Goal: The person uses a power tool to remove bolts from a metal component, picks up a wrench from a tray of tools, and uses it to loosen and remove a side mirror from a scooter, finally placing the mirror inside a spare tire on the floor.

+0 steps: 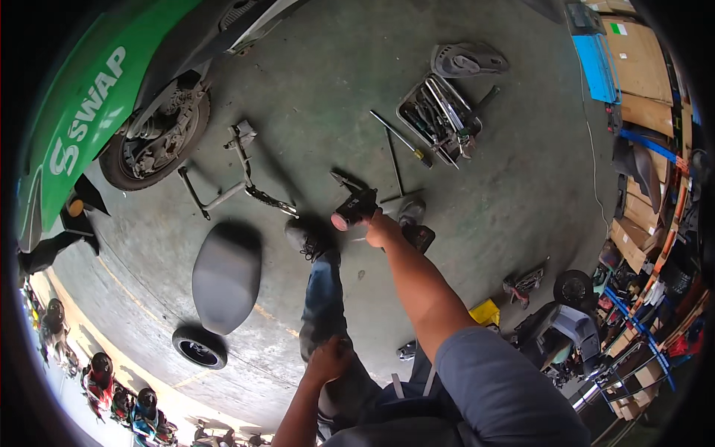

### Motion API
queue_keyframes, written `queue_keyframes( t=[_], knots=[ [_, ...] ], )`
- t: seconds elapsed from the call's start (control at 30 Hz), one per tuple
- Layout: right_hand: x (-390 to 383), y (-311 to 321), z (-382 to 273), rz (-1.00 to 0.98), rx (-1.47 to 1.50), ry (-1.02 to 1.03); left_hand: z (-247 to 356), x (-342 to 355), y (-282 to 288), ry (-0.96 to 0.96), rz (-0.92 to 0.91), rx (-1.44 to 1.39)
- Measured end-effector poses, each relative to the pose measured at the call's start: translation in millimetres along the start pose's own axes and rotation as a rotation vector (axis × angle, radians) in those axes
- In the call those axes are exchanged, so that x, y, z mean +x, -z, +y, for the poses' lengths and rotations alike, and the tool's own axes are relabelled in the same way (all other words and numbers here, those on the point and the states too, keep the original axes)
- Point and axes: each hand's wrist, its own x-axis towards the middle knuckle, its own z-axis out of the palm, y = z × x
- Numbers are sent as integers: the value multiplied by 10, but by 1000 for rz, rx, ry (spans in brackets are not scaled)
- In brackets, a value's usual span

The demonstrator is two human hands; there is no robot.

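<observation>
My right hand (381, 229) is wrapped around the handle of a cordless impact wrench (357, 208), a dark tool with a red rear end and a black battery pack (419, 237). It is held out over the floor, above my feet. My left hand (330, 361) is curled closed near my left thigh; whatever it may hold is hidden. A small dark metal piece (345, 181) lies just beyond the wrench. Left of my shoe (305, 237) a metal stand-like frame (242, 175) rests on the floor.
A motorbike with a green panel (112, 89) and exposed wheel (156, 141) stands at far left. A seat (227, 279) and tyre (199, 347) lie nearer. Ahead right are a tool tray (439, 119), a yellow-handled screwdriver (402, 139) and a plastic cover (468, 59). Boxes (640, 59) line the right.
</observation>
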Motion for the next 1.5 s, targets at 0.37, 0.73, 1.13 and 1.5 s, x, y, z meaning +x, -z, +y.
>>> queue_keyframes(
  t=[0.37, 0.73, 1.13, 1.5],
  knots=[
    [1994, -104, 471, 362, -63, 301, -72, 1878, 375, -179, 369, -6],
    [2933, 1093, 2559, 1134, 57, -309, 360, 1571, 1221, -428, 560, 441],
    [1867, 601, 46, 808, 490, 726, -650, 2457, 2087, -665, 465, -262],
    [1633, -350, -233, 677, 300, 661, -1261, 4277, 1342, -650, 104, -1258]
  ],
)
